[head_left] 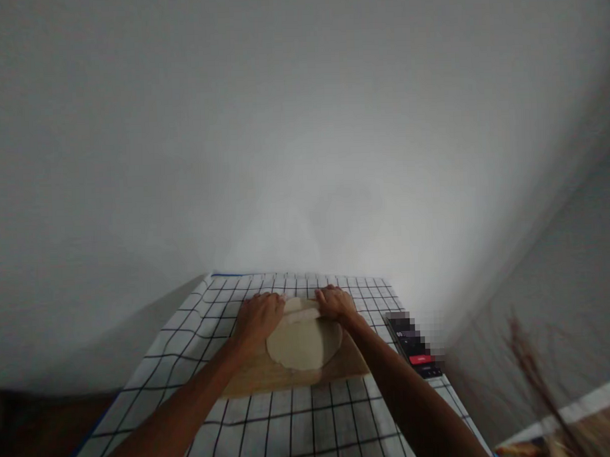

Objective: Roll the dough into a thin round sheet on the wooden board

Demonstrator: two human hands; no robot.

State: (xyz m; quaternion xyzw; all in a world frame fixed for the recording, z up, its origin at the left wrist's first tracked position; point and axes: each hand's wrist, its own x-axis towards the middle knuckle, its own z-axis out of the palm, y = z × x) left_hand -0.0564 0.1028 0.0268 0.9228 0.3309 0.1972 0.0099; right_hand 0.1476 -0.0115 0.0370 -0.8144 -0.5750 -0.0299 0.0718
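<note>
Both hands are laid palm-down on a rolling pin, left hand and right hand at opposite ends. Its long axis runs left-right across the far edge of the flattened dough, on a wooden board on the checked surface.

Two hands, left and right, one rolling pin, one flat round of dough, one wooden board, one checked cloth and one phone are in view.
</note>
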